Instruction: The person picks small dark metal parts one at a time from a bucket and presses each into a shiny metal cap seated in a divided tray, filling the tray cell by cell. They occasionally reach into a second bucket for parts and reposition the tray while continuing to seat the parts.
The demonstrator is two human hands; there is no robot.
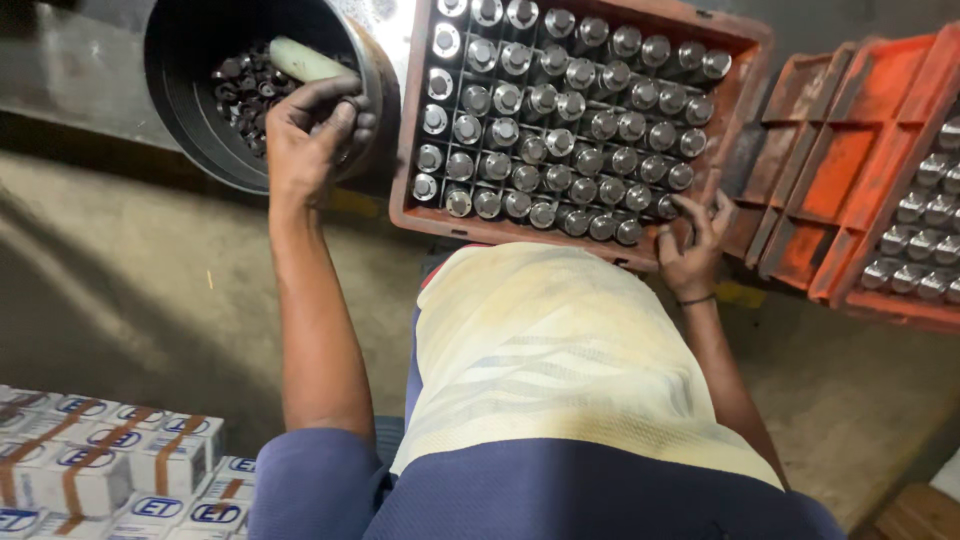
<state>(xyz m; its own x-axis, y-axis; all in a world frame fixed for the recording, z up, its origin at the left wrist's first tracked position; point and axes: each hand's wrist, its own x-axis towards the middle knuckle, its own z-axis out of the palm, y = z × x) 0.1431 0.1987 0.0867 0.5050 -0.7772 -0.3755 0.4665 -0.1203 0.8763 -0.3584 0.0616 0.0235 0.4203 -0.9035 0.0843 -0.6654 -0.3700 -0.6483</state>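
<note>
Metal cylinders [560, 120] stand upright in tidy rows in the compartments of a red crate [745, 45], far and centre in our view. We see our right hand [690, 245] at the crate's near right corner, fingers spread loosely apart and touching the nearest cylinders of the last row; we cannot tell whether any piece is pinched between the fingers. Our left hand [315, 135] reaches far and left into a round black bucket [175, 95], its fingers curled together over the rim side, resting on a heap of small dark metal parts [240, 85] inside. A pale rounded handle [305, 62] sticks out of that heap just beyond the left hand; we cannot tell whether the hand grips anything. The bucket sits just beside the crate's left wall.

To the right, a second red crate [870, 130] lies tilted, some compartments bare, others holding more shiny cylinders [925, 230]. A cream-coloured cloth [560, 350] covers our lap below the first crate. Near and left, on the floor [130, 280], white cartons with blue marks and brown tape [100, 470] lie packed side by side.
</note>
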